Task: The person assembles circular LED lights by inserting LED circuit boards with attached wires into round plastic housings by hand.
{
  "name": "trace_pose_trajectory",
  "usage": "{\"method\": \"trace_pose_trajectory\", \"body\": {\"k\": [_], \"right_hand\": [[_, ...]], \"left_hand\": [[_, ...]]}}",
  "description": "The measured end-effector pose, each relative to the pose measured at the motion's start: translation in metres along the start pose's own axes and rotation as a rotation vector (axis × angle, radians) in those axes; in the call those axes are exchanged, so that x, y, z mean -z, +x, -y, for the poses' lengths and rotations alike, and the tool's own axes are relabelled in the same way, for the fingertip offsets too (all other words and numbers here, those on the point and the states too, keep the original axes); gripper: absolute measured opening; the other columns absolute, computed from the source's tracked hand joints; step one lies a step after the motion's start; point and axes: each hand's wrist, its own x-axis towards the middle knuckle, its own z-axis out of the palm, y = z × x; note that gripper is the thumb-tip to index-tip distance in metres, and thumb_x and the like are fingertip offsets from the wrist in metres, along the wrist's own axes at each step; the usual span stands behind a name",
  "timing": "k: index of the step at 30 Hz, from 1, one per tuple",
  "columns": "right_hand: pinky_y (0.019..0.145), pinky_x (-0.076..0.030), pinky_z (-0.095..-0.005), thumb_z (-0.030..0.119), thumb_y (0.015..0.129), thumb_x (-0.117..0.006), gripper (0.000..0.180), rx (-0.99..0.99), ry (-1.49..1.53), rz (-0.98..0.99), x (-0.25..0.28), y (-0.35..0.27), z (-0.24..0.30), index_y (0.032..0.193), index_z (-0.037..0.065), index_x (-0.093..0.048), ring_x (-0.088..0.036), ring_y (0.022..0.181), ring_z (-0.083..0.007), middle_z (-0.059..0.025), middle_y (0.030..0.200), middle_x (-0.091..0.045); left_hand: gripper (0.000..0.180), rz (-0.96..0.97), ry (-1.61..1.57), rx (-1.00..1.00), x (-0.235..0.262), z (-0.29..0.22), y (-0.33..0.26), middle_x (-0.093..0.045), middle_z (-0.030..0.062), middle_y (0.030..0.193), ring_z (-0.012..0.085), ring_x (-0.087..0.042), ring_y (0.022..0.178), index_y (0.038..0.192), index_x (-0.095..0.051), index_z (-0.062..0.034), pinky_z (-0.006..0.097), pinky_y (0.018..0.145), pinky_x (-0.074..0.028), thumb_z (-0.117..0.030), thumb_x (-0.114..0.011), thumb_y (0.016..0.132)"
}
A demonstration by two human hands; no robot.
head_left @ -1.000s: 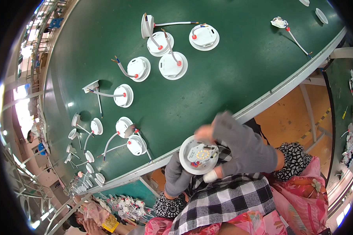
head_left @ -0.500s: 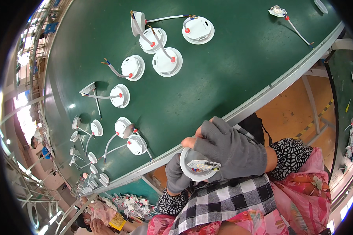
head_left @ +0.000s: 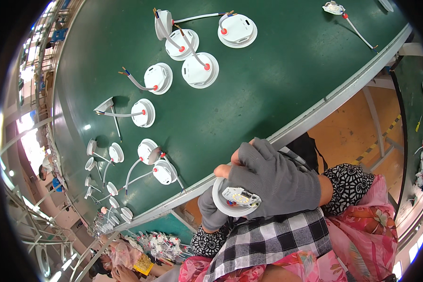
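Both my hands wear grey gloves and meet just below the edge of the green belt point(head_left: 268, 84). My right hand point(head_left: 272, 181) closes over a round white lamp housing point(head_left: 223, 202) with a small white circuit board inside it. My left hand point(head_left: 211, 211) holds the same housing from underneath, mostly hidden by it. The housing sits over my lap, tilted toward me.
Several round white lamp housings with grey wires lie on the belt, a group at the top point(head_left: 199, 70) and others at the left point(head_left: 148, 152). A loose wired part point(head_left: 336, 9) lies top right. Another person point(head_left: 122, 263) sits at the lower left beside a heap of small parts.
My right hand has wrapped further over the housing and drawn it down toward my lap. The housings on the belt have shifted left.
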Motion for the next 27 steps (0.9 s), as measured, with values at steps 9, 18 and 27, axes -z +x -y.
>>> {"method": "trace_pose_trajectory", "body": {"k": [9,18,27], "right_hand": [[0.077,-0.048,-0.0443,0.036,0.060,-0.086,0.083,-0.022,0.212,0.032,0.003,0.003,0.009,0.132,0.015,-0.052,-0.047,0.099,-0.0340,-0.0135,0.108,-0.046],[0.077,-0.048,-0.0427,0.033,0.066,-0.085,0.083,-0.013,0.263,-0.071,-0.015,-0.008,0.013,0.133,0.005,-0.047,-0.050,0.097,-0.0320,-0.0162,0.109,-0.045],[0.077,-0.051,-0.0406,0.039,0.072,-0.083,0.074,-0.143,0.420,-0.030,-0.017,-0.022,0.015,0.128,0.004,-0.048,-0.056,0.092,-0.0319,-0.0149,0.102,-0.045]], "left_hand": [[0.032,0.053,0.300,-0.173,0.025,0.016,-0.022,-0.072,0.0093,0.099,0.0197,-0.069,0.087,0.105,-0.068,0.0008,0.033,0.081,-0.053,-0.008,-0.078,0.076],[0.029,0.004,0.341,-0.185,0.026,0.034,-0.046,-0.071,0.0101,0.099,0.0194,-0.069,0.087,0.105,-0.065,0.0002,0.032,0.078,-0.053,-0.010,-0.076,0.080],[0.022,0.198,0.204,-0.057,-0.005,-0.035,-0.023,-0.068,0.0088,0.092,0.0195,-0.069,0.079,0.112,-0.060,-0.0021,0.030,0.071,-0.053,-0.010,-0.063,0.091]]}}
